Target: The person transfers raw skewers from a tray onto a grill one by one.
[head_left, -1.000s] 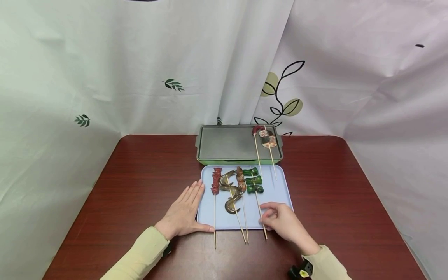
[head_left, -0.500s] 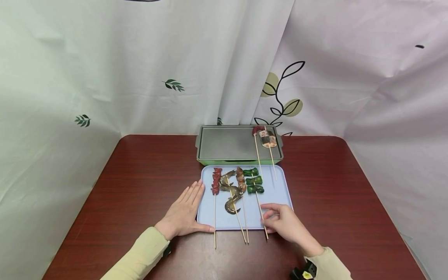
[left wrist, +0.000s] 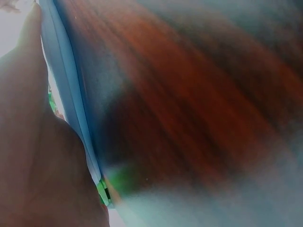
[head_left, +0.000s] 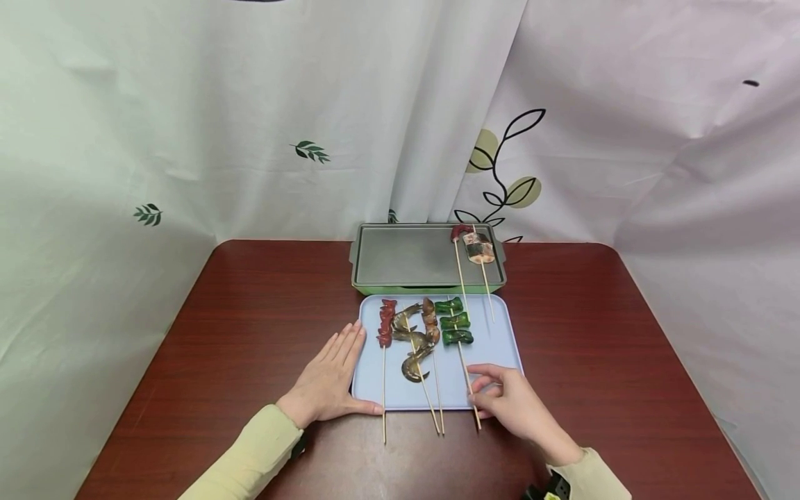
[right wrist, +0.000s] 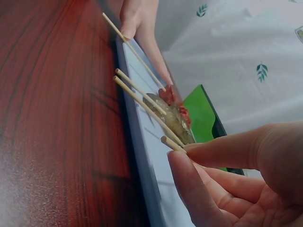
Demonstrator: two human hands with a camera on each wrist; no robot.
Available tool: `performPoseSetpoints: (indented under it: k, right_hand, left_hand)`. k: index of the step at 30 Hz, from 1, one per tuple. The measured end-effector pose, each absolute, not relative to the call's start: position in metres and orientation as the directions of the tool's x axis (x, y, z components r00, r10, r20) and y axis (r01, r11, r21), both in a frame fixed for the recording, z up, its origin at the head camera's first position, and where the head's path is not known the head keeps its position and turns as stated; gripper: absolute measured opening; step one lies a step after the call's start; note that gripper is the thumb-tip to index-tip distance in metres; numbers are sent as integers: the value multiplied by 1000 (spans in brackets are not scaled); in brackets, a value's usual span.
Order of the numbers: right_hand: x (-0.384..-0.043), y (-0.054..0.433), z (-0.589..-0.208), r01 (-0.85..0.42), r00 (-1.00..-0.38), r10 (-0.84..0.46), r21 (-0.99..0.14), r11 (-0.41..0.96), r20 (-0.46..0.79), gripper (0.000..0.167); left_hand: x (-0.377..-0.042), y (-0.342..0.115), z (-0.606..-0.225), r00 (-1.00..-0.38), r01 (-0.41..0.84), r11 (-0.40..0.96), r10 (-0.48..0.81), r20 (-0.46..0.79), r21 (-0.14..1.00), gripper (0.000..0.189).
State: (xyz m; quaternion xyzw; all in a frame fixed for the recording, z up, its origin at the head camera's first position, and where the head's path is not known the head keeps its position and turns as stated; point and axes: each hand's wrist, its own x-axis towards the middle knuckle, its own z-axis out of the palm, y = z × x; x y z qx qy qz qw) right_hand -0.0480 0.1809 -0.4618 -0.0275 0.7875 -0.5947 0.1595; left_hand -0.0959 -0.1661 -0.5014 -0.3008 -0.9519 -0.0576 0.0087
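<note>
My right hand pinches the stick of a green pepper skewer between thumb and fingers; in the right wrist view the butt of the stick pokes out past the fingertips. The skewer's green pieces are over the pale blue tray. My left hand rests against the tray's left side, fingers straight along the edge and thumb on the front rim. To the left of the pepper skewer lie a brown meat skewer, a shrimp skewer and a red skewer, their sticks overhanging the front rim.
Behind the tray stands a green grill with a grey flat plate. On its right end lie a dark red curled skewer and a fish-slice skewer, sticks reaching over the tray. The wooden table meets a white curtain behind.
The right hand and the green pepper skewer have shifted slightly to the right. The left hand, the tray and the other skewers stay where they were.
</note>
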Motion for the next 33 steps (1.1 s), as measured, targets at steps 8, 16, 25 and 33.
performPoseSetpoints:
  k: [8,16,25,33]
  right_hand:
    - [-45,180,-455,122,-950,-242,-947,296,-198,51]
    - [-45,178,-450,99,-942,-282,-955,279,-180,52]
    - [-47,176,-446,42,-931,-331,-948,316,-152,48]
    - [-47,172,-436,54,-930,-334,-957,285,-152,50]
  left_hand:
    - [-97,-166,-501,-820,572,814,571,43,99,136]
    - [-97,-165,-496,-814,580,806,578,52,117,136]
    - [-95,-165,-496,-818,574,810,573,44,121,135]
    - [-95,-165,-497,-820,571,809,570,51,139,135]
